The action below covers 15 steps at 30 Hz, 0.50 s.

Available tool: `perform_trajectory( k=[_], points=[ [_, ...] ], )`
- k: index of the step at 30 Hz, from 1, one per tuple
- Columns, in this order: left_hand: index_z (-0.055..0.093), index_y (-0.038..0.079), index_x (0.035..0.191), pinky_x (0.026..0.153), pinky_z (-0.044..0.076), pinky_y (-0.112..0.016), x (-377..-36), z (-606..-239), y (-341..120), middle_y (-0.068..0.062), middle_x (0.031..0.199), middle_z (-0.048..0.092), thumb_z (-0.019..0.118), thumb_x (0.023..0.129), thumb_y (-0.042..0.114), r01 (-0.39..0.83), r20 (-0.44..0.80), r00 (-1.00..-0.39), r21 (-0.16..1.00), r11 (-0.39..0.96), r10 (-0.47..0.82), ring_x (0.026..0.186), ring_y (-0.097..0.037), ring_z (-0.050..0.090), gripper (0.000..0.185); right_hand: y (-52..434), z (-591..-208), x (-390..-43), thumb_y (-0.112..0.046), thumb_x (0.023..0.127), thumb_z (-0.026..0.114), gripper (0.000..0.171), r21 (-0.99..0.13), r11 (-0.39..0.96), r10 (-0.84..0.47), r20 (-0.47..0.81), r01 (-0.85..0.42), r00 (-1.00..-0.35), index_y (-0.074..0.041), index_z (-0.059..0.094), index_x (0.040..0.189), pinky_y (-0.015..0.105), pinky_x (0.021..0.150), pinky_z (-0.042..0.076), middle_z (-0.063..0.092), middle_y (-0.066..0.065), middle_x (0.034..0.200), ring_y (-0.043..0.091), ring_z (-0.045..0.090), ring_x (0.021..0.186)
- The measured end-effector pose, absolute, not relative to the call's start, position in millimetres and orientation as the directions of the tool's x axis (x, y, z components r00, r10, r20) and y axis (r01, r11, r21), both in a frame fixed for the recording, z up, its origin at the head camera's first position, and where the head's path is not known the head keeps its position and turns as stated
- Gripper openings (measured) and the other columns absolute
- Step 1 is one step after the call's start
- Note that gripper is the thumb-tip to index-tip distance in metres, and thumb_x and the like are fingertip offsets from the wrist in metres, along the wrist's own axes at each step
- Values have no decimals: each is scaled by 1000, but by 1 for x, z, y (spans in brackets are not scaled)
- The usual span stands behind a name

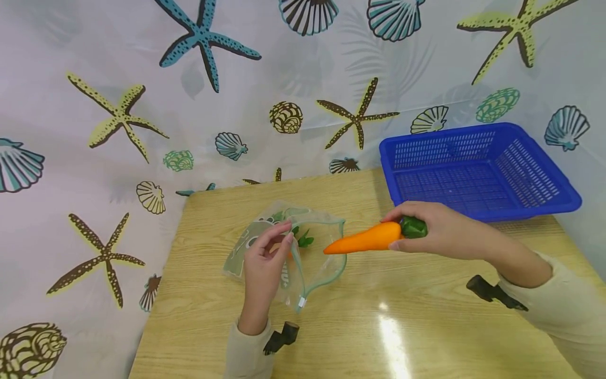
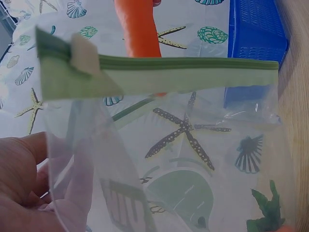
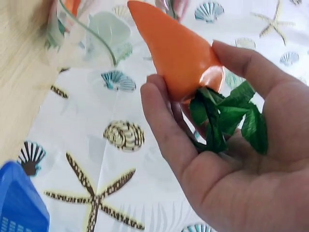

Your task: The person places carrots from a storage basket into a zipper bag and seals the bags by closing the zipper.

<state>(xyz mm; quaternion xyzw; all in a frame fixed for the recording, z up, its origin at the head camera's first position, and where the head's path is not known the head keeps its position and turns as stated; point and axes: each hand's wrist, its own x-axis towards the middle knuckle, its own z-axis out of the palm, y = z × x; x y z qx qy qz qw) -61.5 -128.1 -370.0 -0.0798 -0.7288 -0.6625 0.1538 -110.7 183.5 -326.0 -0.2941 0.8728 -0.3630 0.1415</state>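
My right hand [image 1: 437,229] holds a carrot [image 1: 369,239] by its thick end, fingers and thumb around the top near the green leaves [image 3: 224,116]. The carrot's tip points left, overlapping the bag's mouth in the head view. At the near side of a clear zip bag [image 1: 322,263] with a green zip edge, my left hand [image 1: 267,258] pinches the rim between thumb and fingers, and the mouth gapes open. Inside the bag lies another orange piece with green leaves [image 1: 305,239], partly hidden by the hand. A white slider [image 1: 301,302] sits at the zip's end.
A blue plastic basket [image 1: 480,210] with slotted sides stands at the back right of the wooden table [image 1: 379,316]. Behind the table hangs a white cloth [image 1: 265,63] printed with starfish and shells.
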Motion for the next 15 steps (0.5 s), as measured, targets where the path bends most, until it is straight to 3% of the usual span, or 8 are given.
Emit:
perform_trajectory(
  k=[5, 15],
  points=[
    [62, -10, 109, 74, 54, -25, -61, -371, -129, -22, 114, 60, 61, 86, -6, 333, 342, -936, 937, 102, -87, 88, -25, 61, 24, 153, -342, -102, -37, 85, 68, 40, -655, 559, -647, 38, -508, -761, -16, 60, 117, 34, 77, 46, 58, -5, 108, 13, 50, 89],
    [62, -10, 109, 75, 53, -27, -61, -370, -128, -21, 114, 61, 62, 86, -6, 337, 347, -934, 935, 113, -88, 87, -28, 61, 24, 100, -369, -93, -28, 84, 70, 40, -602, 555, -688, 55, -573, -724, -10, 59, 118, 29, 79, 48, 58, -2, 109, 10, 52, 91]
  ],
)
